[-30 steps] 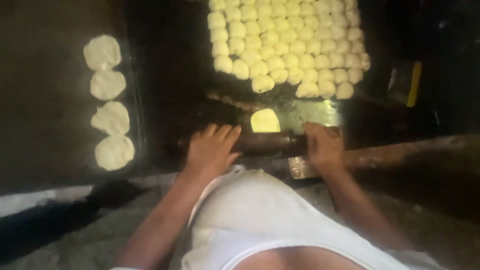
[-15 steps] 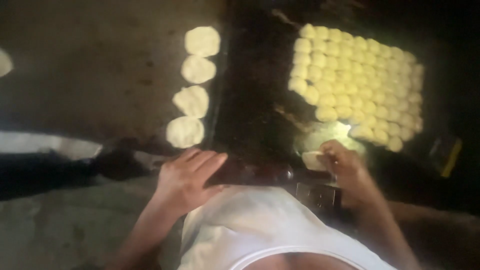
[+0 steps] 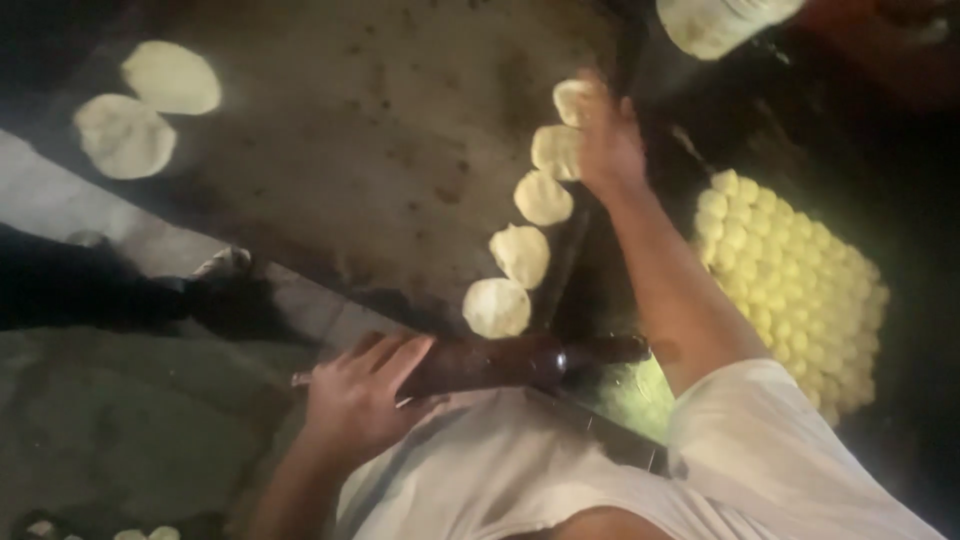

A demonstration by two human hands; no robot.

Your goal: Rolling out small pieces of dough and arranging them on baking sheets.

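My left hand [image 3: 362,392] rests on a dark wooden rolling pin [image 3: 520,362] lying in front of me, fingers spread over its left end. My right hand [image 3: 608,142] is stretched forward over the dark flat griddle [image 3: 380,150], touching a flattened dough disc [image 3: 572,100] at the top of a row. Several flat dough discs [image 3: 520,252] lie in that row along the griddle's right edge. On the right sits a dense batch of small dough balls [image 3: 790,270].
Two more flat discs [image 3: 125,135] lie at the griddle's far left. A pale round container [image 3: 715,22] stands at the top right. A grey ledge [image 3: 120,240] runs along the griddle's near side, with a dark object [image 3: 110,295] on it.
My right hand left the rolling pin and reached forward to set a flattened disc at the top of the row. My left hand stays on the pin. The view swung left.
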